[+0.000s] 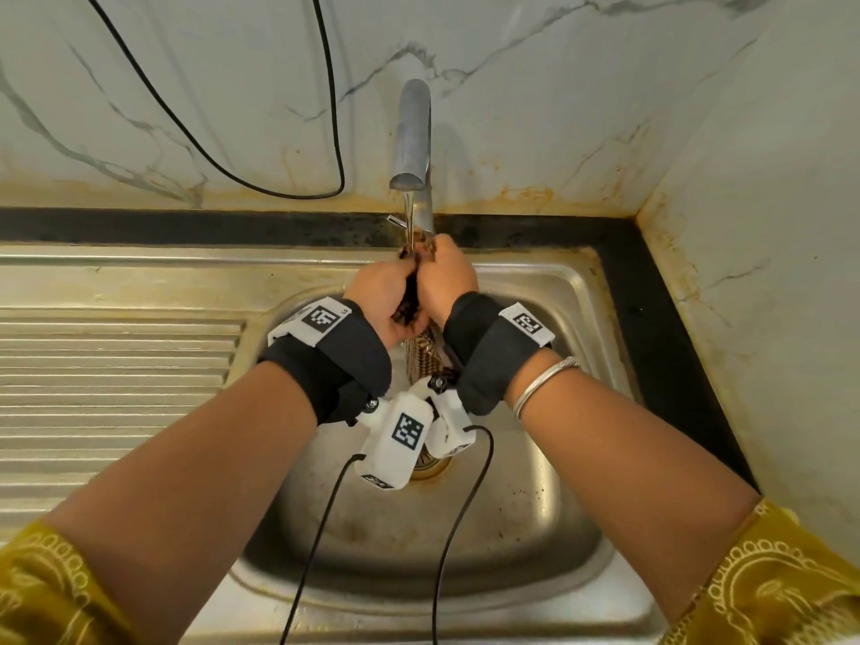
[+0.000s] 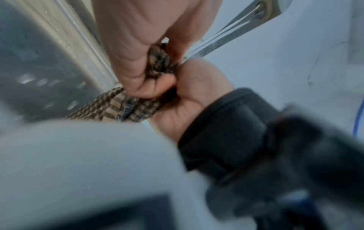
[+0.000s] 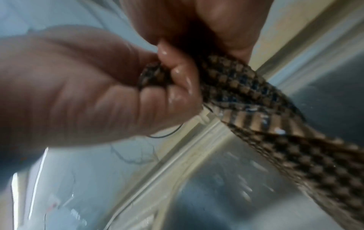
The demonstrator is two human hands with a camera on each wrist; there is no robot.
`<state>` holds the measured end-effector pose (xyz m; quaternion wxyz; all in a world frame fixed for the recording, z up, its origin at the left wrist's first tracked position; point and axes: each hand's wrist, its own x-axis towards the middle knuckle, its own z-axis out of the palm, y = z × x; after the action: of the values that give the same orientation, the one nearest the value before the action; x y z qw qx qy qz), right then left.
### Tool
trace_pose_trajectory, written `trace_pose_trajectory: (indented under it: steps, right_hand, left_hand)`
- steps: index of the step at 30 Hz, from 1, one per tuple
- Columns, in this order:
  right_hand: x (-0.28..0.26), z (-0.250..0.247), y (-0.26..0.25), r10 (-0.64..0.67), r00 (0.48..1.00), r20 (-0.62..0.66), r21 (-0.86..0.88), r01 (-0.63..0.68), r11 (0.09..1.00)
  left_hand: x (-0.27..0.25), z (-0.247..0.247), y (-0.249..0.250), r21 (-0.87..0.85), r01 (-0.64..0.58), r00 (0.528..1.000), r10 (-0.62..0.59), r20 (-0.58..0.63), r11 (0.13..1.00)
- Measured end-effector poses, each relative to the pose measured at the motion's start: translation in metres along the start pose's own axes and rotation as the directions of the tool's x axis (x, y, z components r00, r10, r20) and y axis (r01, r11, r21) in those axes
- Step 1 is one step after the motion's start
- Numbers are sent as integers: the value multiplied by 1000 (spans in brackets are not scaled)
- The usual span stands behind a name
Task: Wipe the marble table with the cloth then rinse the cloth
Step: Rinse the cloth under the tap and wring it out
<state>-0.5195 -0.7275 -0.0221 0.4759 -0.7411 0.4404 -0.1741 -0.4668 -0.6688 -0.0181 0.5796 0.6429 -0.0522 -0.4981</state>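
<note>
Stage: wiping apparently finished; rinsing was underway, wringing left.
Cloth: the checked cloth (image 1: pixel 412 305) was bunched under the tap (image 1: pixel 411 137), above the sink (image 1: pixel 535 281).
Hands: left hand (image 1: pixel 379 302) and right hand (image 1: pixel 446 284), both clenched around it, at 12 o'clock from the drain.

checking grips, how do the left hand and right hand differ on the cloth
In the head view the left hand sits lower and nearer, while the right hand reaches higher, up by the tap's stream. The right arm has a bangle; the left has none. Both grip the checked cloth.
</note>
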Motion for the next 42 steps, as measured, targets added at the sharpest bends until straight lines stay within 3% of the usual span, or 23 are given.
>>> trace_pose_trajectory:
  steps: [2,6,9,12,17,21,24,27,29,32,34,36,39,42]
  right_hand:
    - [1,-4,-2,-3,1000,-15,30,4,1000]
    - [-1,-5,-11,-59,998,32,20,59,998]
    - [2,-1,-12,-15,998,65,69,10,998]
    - [5,2,-9,8,995,98,8,-9,1000]
    - [7,-5,-1,-45,995,94,-151,59,987]
    - [1,-10,-7,-22,995,94,-49,27,998]
    - [-4,-13,-10,-4,982,189,22,0,1000]
    - [-10,-26,-12,-37,942,334,75,12,997]
    - [-13,-35,-13,-56,893,446,14,56,998]
    - [-10,-38,-10,28,845,533,17,-43,999]
    - [-5,-32,-5,53,857,512,54,-94,994]
    - [0,-26,-2,35,903,429,40,-57,998]
    - [4,-19,-2,-26,962,272,-44,39,998]
    - [8,-15,-3,-97,981,169,-162,124,979]
  left_hand:
    - [-4,3,2,-28,26,999,-25,29,999]
    - [-7,5,2,-18,-34,999,34,-35,999]
    - [-6,7,-3,-9,-27,997,26,-70,1000]
    - [-2,1,-1,-12,-34,992,32,-122,999]
    - [-6,0,6,-122,32,999,-35,-26,992]
    - [-9,6,6,-41,-76,996,74,-45,996]
    - [-5,-2,7,-21,-139,985,136,-107,990]
    - [-3,-10,5,43,-122,983,127,-135,992]
    - [-3,-7,5,27,-110,987,112,-117,994]
    - [-7,4,9,0,-150,988,149,-41,989]
    - [-8,5,11,106,-188,982,187,13,977]
    - [-7,2,11,194,-240,971,238,35,951]
    - [-7,-5,9,125,-283,959,283,23,951]
    - [-4,-4,1,96,-291,957,290,25,952]
